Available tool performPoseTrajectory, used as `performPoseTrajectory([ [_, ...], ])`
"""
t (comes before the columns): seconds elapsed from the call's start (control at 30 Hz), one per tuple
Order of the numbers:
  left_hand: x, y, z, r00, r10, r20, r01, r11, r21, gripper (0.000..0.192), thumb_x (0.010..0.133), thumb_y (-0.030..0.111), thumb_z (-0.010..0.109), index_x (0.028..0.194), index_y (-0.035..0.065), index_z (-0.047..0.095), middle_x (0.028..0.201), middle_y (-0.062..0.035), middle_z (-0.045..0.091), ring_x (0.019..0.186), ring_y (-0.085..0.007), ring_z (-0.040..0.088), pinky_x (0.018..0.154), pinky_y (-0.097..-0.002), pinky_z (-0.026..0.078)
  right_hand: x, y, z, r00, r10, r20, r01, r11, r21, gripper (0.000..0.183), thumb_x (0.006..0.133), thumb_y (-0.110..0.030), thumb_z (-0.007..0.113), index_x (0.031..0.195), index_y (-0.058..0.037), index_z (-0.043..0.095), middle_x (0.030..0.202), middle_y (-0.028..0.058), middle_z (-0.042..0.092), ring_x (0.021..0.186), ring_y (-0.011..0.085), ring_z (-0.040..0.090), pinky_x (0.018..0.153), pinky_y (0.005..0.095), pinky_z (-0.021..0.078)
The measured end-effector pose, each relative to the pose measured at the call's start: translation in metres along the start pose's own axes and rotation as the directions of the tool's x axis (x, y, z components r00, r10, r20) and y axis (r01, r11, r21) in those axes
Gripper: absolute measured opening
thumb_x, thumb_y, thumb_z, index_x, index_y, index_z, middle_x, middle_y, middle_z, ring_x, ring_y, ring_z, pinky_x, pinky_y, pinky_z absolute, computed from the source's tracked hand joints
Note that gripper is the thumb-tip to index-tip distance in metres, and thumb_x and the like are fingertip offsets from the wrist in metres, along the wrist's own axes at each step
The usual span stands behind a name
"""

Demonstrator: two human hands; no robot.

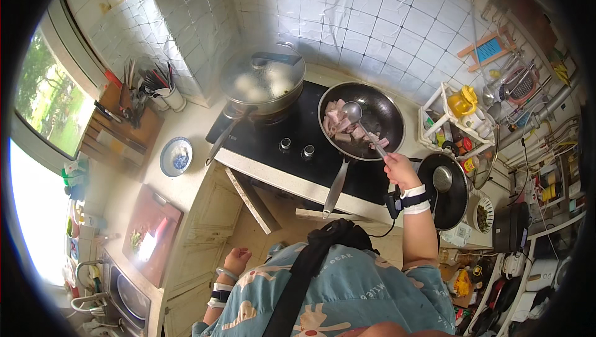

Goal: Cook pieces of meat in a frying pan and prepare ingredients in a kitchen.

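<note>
My right hand (401,169) grips the handle of a metal ladle (352,111), whose bowl rests among chunks of pale meat (337,120) in a dark wok (389,104). That wok stands on the right side of a black glass cooktop (298,127), its handle pointing towards me. My left hand (238,259) hangs low beside my body, off the counter, its fingers curled; whether anything is in them cannot be told. On the left side of the cooktop, a pan with a steamy glass lid (263,78) holds several round white items.
A blue-and-white bowl (176,157) and a reddish cutting board (156,230) lie on the left counter. Right of the cooktop are a second dark pan (442,197) with a skimmer (442,178) and a white condiment rack (456,127). A cabinet door (251,202) stands ajar below.
</note>
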State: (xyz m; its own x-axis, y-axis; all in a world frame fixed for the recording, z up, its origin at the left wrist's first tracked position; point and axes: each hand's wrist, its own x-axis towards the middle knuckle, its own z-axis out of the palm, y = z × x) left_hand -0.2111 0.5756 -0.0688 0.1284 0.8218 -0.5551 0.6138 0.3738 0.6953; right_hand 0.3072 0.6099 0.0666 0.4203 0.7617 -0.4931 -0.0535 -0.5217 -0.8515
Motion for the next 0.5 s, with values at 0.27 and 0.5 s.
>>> performPoseTrajectory([
  [0.27, 0.003, 0.009, -0.002, 0.999, 0.018, 0.036, -0.020, 0.999, 0.037, 0.032, 0.078, 0.021, 0.063, 0.100, -0.0012, 0.059, 0.087, -0.0107, 0.064, 0.076, -0.0166, 0.061, 0.067, -0.0269, 0.049, -0.059, 0.000, -0.005, 0.881, -0.472, -0.023, 0.402, 0.775, -0.487, 0.026, 0.086, -0.012, 0.051, 0.108, -0.0009, 0.055, 0.066, 0.0098, 0.055, 0.056, 0.0189, 0.050, 0.055, 0.0287, 0.0414],
  [0.5, 0.012, 0.024, 0.000, 0.997, 0.057, 0.058, -0.061, 0.996, 0.058, 0.034, 0.078, 0.028, 0.064, 0.099, 0.0014, 0.061, 0.086, -0.0101, 0.065, 0.080, -0.0164, 0.061, 0.071, -0.0276, 0.049, -0.108, 0.003, 0.009, 0.843, -0.537, -0.009, 0.399, 0.637, -0.660, 0.033, 0.083, -0.014, 0.053, 0.112, 0.0011, 0.053, 0.082, 0.0234, 0.059, 0.073, 0.0380, 0.058, 0.064, 0.0404, 0.0461],
])
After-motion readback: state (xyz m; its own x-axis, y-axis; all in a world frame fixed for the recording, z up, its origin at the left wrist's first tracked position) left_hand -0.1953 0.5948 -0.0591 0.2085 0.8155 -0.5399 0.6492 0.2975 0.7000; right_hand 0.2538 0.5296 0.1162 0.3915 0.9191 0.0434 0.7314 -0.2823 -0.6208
